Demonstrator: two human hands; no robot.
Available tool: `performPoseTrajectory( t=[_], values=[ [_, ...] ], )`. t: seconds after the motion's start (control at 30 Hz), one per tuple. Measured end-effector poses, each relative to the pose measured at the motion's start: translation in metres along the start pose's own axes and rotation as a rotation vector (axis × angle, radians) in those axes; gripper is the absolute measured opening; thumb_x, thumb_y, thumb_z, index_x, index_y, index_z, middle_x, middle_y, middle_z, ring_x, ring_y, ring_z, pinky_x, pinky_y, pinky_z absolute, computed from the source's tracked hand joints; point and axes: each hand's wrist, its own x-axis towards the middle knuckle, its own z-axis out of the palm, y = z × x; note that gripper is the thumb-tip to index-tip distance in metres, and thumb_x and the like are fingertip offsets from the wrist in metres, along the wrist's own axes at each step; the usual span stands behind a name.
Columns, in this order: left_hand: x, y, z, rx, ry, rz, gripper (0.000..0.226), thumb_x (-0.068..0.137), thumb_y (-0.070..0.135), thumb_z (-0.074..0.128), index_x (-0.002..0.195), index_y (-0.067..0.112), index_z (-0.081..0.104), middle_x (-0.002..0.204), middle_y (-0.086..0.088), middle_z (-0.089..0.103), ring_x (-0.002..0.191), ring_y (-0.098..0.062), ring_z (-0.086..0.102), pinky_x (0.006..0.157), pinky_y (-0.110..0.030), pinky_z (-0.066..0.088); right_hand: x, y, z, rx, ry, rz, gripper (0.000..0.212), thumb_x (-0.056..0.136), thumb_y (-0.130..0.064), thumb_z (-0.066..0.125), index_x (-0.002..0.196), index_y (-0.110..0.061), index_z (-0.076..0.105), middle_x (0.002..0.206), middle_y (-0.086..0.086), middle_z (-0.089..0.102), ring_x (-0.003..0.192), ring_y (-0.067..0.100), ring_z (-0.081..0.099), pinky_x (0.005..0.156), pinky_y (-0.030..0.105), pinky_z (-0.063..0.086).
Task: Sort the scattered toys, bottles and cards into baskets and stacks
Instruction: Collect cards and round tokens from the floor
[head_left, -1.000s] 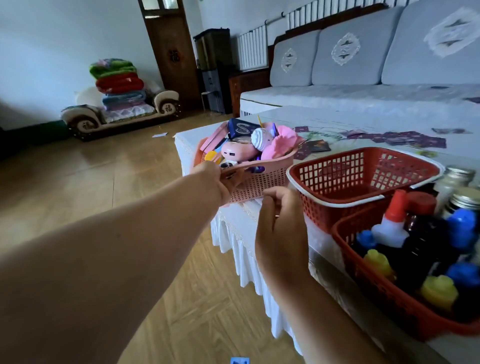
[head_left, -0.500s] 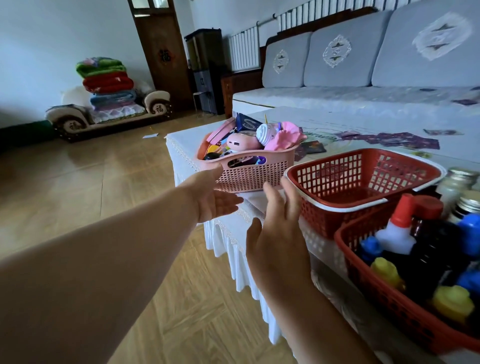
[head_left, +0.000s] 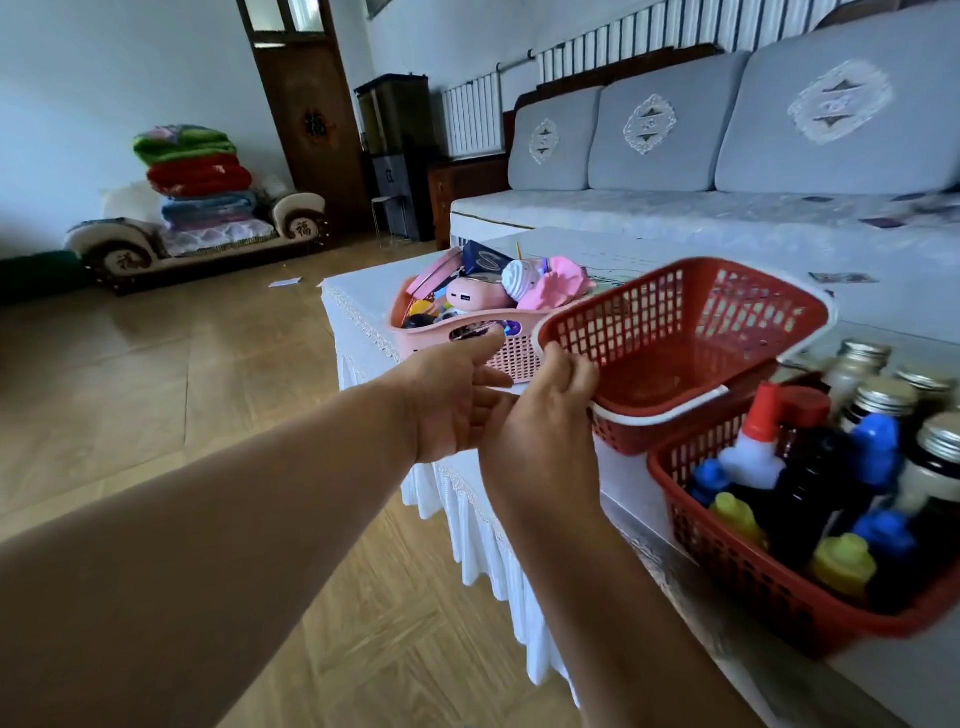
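Note:
My right hand (head_left: 545, 415) grips the near left rim of an empty red basket (head_left: 691, 332), which is tilted up off the table. My left hand (head_left: 452, 400) hovers open beside it, fingers spread, just in front of the pink basket (head_left: 519, 353) filled with toys. A second red basket (head_left: 727, 561) at the near right holds several bottles with blue, yellow, red and silver caps. A few dark cards (head_left: 844, 278) lie on the table beyond the tilted basket.
The table with a white frilled cloth (head_left: 467, 519) runs from left to right front. A grey sofa (head_left: 727, 156) stands behind it with cards on its seat. Wooden floor lies to the left, with a low couch (head_left: 197, 244) stacked with folded blankets.
Both hands left the pink basket. My right hand moved to the empty red basket, took its rim and tilted it up. My left hand stayed open.

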Motion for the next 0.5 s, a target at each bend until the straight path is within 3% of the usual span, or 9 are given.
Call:
performPoseTrajectory(
  t=[0.07,0.23,0.4,0.5],
  values=[
    [-0.007,0.004,-0.003,-0.024,-0.008,0.017,0.070,0.093,0.055,0.049,0.133,-0.002,0.053,0.105,-0.016,0.066,0.080,-0.023,0.062,0.067,-0.030,0.053,-0.002,-0.005,-0.003,0.049,0.043,-0.055,0.058,0.088,-0.005,0.046,0.143,-0.007,0.030,0.144,0.010,0.028,0.121,0.025,0.047,0.100,0.028,0.038],
    [-0.039,0.012,-0.025,-0.086,0.002,0.070,0.073,0.091,0.058,0.051,0.133,-0.002,0.053,0.108,-0.016,0.064,0.071,-0.021,0.066,0.053,-0.026,0.055,-0.009,-0.026,-0.010,0.117,0.094,-0.220,0.053,0.087,-0.004,0.051,0.138,-0.014,0.038,0.140,0.003,0.034,0.121,0.019,0.045,0.096,0.028,0.042],
    [-0.087,-0.002,-0.071,-0.139,0.104,0.104,0.076,0.085,0.064,0.055,0.127,0.001,0.054,0.089,-0.016,0.068,0.061,-0.023,0.069,0.051,-0.028,0.055,-0.042,-0.061,0.004,0.189,0.052,-0.374,0.049,0.085,-0.007,0.057,0.132,-0.017,0.046,0.134,0.000,0.043,0.117,0.017,0.048,0.091,0.029,0.047],
    [-0.121,-0.026,-0.101,-0.204,0.177,0.138,0.072,0.083,0.064,0.058,0.122,0.004,0.056,0.091,-0.014,0.066,0.064,-0.024,0.068,0.056,-0.031,0.056,-0.068,-0.079,0.017,0.265,0.012,-0.514,0.041,0.081,-0.009,0.059,0.122,-0.013,0.054,0.125,0.004,0.050,0.111,0.020,0.053,0.085,0.030,0.045]
  ],
)
